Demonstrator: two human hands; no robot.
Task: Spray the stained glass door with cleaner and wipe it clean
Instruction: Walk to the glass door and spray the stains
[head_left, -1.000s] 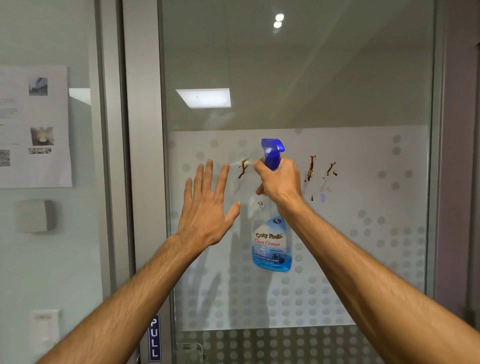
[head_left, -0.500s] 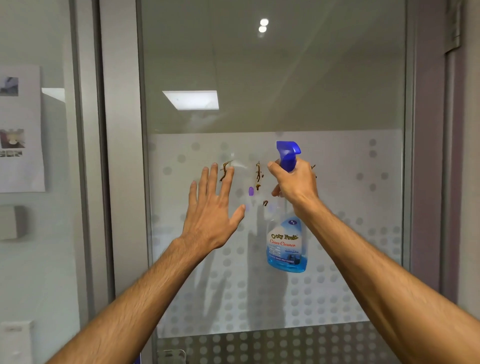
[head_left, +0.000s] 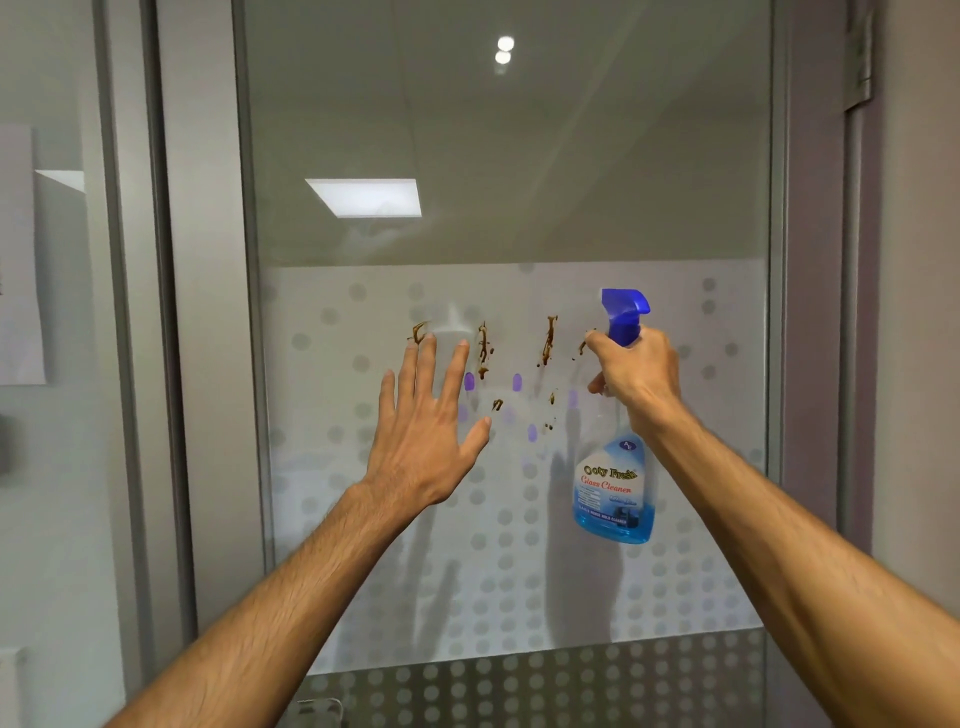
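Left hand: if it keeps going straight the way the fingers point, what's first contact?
Probably the glass door, near the leftmost brown stain just past the fingertips of the left hand. Depth is unclear; it may already touch.

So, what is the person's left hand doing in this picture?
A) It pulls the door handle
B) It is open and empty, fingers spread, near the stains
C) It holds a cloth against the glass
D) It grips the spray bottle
B: the left hand is open with spread fingers and holds nothing, beside the brown stains on the glass door; the right hand has the spray bottle.
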